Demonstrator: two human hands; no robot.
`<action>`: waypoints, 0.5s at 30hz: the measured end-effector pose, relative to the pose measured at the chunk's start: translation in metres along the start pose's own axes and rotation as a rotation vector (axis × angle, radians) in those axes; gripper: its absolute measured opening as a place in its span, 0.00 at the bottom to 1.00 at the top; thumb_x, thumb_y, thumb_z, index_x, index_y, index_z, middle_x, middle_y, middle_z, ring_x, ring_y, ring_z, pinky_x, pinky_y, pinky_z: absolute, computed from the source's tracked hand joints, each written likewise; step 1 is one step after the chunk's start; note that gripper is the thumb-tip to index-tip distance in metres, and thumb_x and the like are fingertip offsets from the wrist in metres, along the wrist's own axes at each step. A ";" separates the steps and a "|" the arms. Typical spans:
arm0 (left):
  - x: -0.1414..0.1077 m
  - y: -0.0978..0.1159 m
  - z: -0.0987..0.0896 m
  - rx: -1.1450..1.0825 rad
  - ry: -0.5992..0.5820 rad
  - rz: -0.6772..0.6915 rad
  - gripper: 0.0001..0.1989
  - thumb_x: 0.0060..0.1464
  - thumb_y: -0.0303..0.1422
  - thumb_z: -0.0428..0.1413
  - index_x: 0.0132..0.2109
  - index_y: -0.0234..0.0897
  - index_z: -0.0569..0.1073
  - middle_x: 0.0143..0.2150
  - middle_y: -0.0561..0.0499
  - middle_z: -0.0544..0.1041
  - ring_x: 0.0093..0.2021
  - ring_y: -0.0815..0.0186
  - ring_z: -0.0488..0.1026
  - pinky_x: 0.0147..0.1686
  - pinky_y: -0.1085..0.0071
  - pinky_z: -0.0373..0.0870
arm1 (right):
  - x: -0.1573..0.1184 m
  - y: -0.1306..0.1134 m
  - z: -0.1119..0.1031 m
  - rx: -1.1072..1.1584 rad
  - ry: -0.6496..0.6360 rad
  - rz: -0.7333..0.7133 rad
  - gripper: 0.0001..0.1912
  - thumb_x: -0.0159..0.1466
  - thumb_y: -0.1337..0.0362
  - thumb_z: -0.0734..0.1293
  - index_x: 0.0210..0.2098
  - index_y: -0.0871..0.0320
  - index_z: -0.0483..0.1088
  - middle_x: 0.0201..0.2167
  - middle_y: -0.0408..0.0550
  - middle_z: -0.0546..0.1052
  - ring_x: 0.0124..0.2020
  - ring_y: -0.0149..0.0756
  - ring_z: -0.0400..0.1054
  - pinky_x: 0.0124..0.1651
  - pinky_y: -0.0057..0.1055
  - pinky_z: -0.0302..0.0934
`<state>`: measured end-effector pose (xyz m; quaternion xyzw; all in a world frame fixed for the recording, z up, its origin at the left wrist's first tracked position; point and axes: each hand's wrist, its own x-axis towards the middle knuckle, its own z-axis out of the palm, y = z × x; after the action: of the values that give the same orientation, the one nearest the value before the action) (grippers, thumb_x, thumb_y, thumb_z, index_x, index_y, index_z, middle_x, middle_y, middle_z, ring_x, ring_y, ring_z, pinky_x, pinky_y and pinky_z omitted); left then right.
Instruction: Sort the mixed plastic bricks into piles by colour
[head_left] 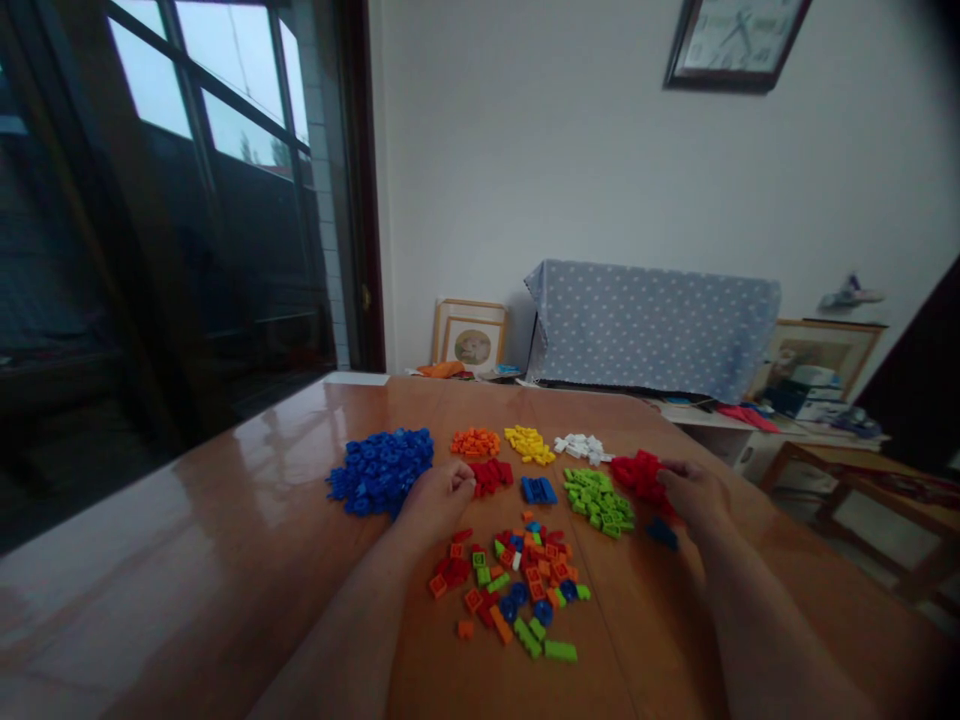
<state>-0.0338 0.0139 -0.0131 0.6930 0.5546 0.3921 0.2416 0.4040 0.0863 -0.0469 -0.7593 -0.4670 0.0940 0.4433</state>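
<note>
My left hand (442, 492) is closed, its fingertips at the left edge of a small red brick pile (493, 476); what it pinches, if anything, is too small to name. My right hand (694, 490) has its fingers pressed together at the right side of a larger red pile (637, 472), and what they hold cannot be made out. Between the hands lie blue bricks (538, 490) and a lime green pile (598, 502). Nearer to me is a mixed heap of bricks (534, 570) in red, orange, green and blue.
A big blue pile (382, 468) lies left of my left hand. Orange (475, 442), yellow (529, 444) and white (582, 447) piles line the far side of the table (247, 520). Dark blue pieces (661, 533) lie near my right wrist. A wooden stool (862, 480) stands at right.
</note>
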 end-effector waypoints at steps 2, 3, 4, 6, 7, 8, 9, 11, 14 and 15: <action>0.000 0.000 -0.001 -0.007 -0.002 -0.002 0.08 0.56 0.33 0.51 0.36 0.35 0.73 0.29 0.54 0.73 0.29 0.70 0.67 0.28 0.76 0.57 | -0.002 -0.002 -0.001 -0.006 0.004 0.002 0.23 0.53 0.57 0.67 0.44 0.62 0.79 0.32 0.58 0.82 0.28 0.45 0.74 0.30 0.34 0.62; 0.000 0.000 -0.002 -0.007 -0.006 -0.007 0.07 0.56 0.33 0.51 0.36 0.35 0.73 0.28 0.54 0.73 0.28 0.70 0.67 0.27 0.76 0.56 | -0.003 -0.003 -0.001 -0.008 0.007 0.001 0.22 0.52 0.57 0.67 0.43 0.62 0.79 0.32 0.58 0.82 0.28 0.45 0.74 0.30 0.34 0.62; 0.000 -0.001 -0.003 -0.002 -0.008 -0.018 0.07 0.56 0.32 0.51 0.36 0.35 0.73 0.27 0.54 0.73 0.27 0.71 0.66 0.26 0.76 0.55 | -0.003 -0.004 -0.001 -0.009 0.009 0.001 0.22 0.52 0.58 0.68 0.43 0.63 0.79 0.32 0.58 0.82 0.28 0.45 0.74 0.30 0.34 0.62; -0.001 -0.003 -0.004 0.018 -0.012 -0.052 0.07 0.54 0.31 0.51 0.36 0.35 0.73 0.26 0.55 0.72 0.26 0.71 0.65 0.25 0.76 0.54 | -0.004 -0.005 -0.001 -0.002 0.014 0.004 0.23 0.52 0.58 0.67 0.44 0.63 0.78 0.31 0.58 0.82 0.28 0.44 0.74 0.29 0.34 0.62; -0.001 -0.004 -0.005 0.031 -0.015 -0.065 0.07 0.54 0.31 0.51 0.36 0.35 0.73 0.26 0.55 0.72 0.26 0.71 0.65 0.24 0.76 0.53 | -0.004 -0.005 0.000 0.001 0.019 0.005 0.24 0.53 0.57 0.67 0.45 0.63 0.78 0.31 0.58 0.82 0.29 0.44 0.74 0.29 0.33 0.62; -0.001 -0.004 -0.005 0.044 -0.020 -0.074 0.07 0.53 0.30 0.51 0.36 0.35 0.73 0.26 0.55 0.72 0.26 0.71 0.65 0.24 0.76 0.53 | -0.004 -0.005 0.000 0.005 0.026 0.005 0.24 0.53 0.57 0.67 0.45 0.63 0.78 0.32 0.58 0.82 0.29 0.45 0.74 0.29 0.33 0.62; -0.001 -0.005 -0.006 0.055 -0.029 -0.078 0.07 0.52 0.30 0.52 0.36 0.35 0.74 0.26 0.55 0.72 0.26 0.71 0.65 0.24 0.76 0.53 | -0.005 -0.006 0.000 0.010 0.032 0.004 0.24 0.53 0.57 0.66 0.45 0.63 0.78 0.32 0.57 0.82 0.30 0.45 0.75 0.29 0.33 0.62; -0.002 -0.007 -0.007 0.076 -0.062 -0.073 0.07 0.52 0.30 0.52 0.35 0.35 0.74 0.27 0.54 0.73 0.27 0.70 0.66 0.25 0.76 0.53 | -0.006 -0.007 0.000 0.022 0.041 0.001 0.23 0.53 0.57 0.67 0.44 0.62 0.78 0.32 0.57 0.82 0.30 0.45 0.75 0.28 0.33 0.62; -0.005 -0.010 -0.007 0.106 -0.122 -0.083 0.07 0.51 0.30 0.52 0.35 0.36 0.75 0.27 0.53 0.74 0.27 0.69 0.68 0.24 0.76 0.54 | -0.011 -0.010 -0.002 0.050 0.037 -0.006 0.22 0.52 0.58 0.67 0.42 0.62 0.79 0.29 0.57 0.82 0.28 0.45 0.74 0.28 0.33 0.62; -0.005 -0.010 -0.007 0.114 -0.139 -0.088 0.07 0.51 0.30 0.52 0.35 0.36 0.75 0.27 0.53 0.75 0.27 0.69 0.68 0.24 0.76 0.54 | -0.012 -0.012 -0.003 0.061 0.035 -0.009 0.22 0.52 0.58 0.67 0.43 0.63 0.79 0.29 0.57 0.81 0.27 0.44 0.74 0.27 0.33 0.62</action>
<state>-0.0462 0.0108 -0.0184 0.7063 0.5877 0.2998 0.2567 0.3914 0.0767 -0.0397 -0.7450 -0.4595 0.0931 0.4746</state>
